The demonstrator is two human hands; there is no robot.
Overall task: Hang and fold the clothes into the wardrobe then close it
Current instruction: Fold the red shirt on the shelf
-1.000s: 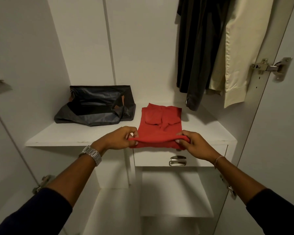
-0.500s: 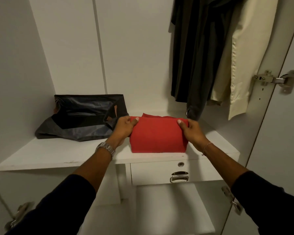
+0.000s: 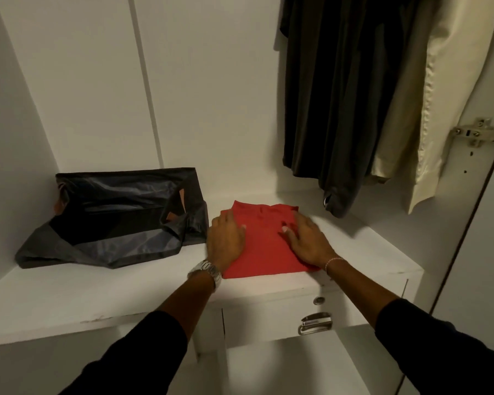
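On the white wardrobe shelf, above the drawer, lay the folded red garment, its long axis running front to back, collar end toward the rear wall. Left hand and right hand pressed it flat, fingers straight.

head cam | faces forward-down | close over wardrobe shelf | single view

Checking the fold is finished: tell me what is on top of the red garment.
Both hands lie flat on the red garment: left hand on its left side, right hand on its right. The cloth under the palms is hidden.
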